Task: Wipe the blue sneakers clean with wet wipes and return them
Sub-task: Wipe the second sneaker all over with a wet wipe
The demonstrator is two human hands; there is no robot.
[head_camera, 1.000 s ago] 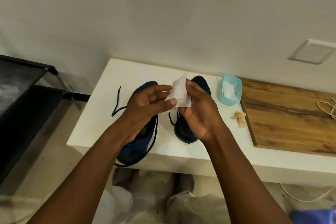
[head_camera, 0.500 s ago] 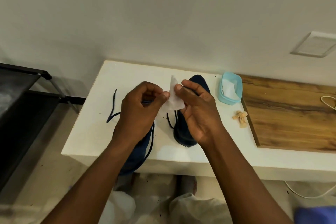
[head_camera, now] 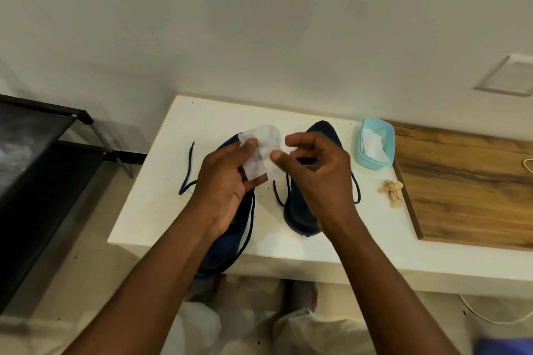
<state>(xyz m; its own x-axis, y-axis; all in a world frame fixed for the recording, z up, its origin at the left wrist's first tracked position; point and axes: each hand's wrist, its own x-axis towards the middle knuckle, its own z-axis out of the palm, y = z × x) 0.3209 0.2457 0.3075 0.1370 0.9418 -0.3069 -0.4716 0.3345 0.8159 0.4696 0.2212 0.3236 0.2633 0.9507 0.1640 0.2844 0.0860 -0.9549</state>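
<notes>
two hands are hovering over the shoes. your left hand (head_camera: 227, 184) is pinching a white wet wipe (head_camera: 261, 147) between thumb and curled fingers, holding it up half unfolded. your right hand (head_camera: 320, 179) is curling loosely, its thumb tip touching the wipe's edge; it's hard to tell if it is gripping. below, the left sneaker (head_camera: 225, 251) and right sneaker (head_camera: 300, 219) are sitting side by side on the white table (head_camera: 161, 181). a light blue tub (head_camera: 375, 163) of wipes is standing near the right sneaker, with a tan wad (head_camera: 390, 189) lying close by.
</notes>
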